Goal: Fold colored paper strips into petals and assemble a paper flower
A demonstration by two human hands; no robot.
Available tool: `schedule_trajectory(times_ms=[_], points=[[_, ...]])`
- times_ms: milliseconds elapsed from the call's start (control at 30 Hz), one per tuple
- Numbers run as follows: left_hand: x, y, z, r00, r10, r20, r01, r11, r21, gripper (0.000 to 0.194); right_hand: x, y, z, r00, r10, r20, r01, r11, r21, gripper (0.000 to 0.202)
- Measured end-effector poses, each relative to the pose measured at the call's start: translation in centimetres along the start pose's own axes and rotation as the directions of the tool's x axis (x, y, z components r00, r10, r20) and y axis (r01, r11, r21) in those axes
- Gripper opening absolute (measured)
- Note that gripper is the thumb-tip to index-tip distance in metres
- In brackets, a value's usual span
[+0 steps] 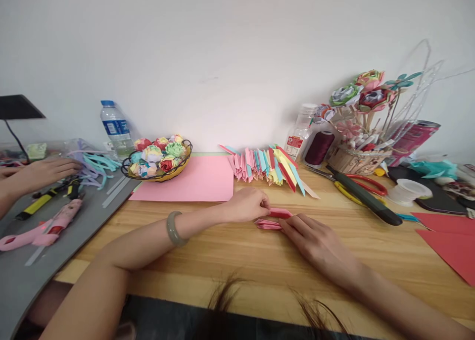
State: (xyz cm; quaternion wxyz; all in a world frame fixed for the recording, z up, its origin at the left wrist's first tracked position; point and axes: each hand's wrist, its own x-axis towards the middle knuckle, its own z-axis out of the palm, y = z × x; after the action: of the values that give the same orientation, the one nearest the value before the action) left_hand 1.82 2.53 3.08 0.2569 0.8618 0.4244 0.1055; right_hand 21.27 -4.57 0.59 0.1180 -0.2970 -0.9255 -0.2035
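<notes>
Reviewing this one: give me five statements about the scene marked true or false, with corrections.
1. A grey-green round bangle circles the left forearm. True.
2. The right hand hangs clear of all paper. False: it touches folded pink paper.
3. A yellow basket with a dark rim holds multicoloured paper flowers. True.
4. The blue-capped clear plastic bottle lies on its side. False: it stands upright.
5. A pink glue gun lies on the grey surface. True.

Soft light, faint shadows, stretched edges
</notes>
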Motion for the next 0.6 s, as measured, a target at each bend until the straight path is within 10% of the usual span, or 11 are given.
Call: schedule_trajectory(times_ms=[600], points=[[-0.6,0.3,1.3,0.999,0.052,0.017,-0.045,0.963,-0.266,0.016,-0.1,-0.3,-0.3,0.997,0.052,-0.063,-0.044,0.991,0.129,0.026]])
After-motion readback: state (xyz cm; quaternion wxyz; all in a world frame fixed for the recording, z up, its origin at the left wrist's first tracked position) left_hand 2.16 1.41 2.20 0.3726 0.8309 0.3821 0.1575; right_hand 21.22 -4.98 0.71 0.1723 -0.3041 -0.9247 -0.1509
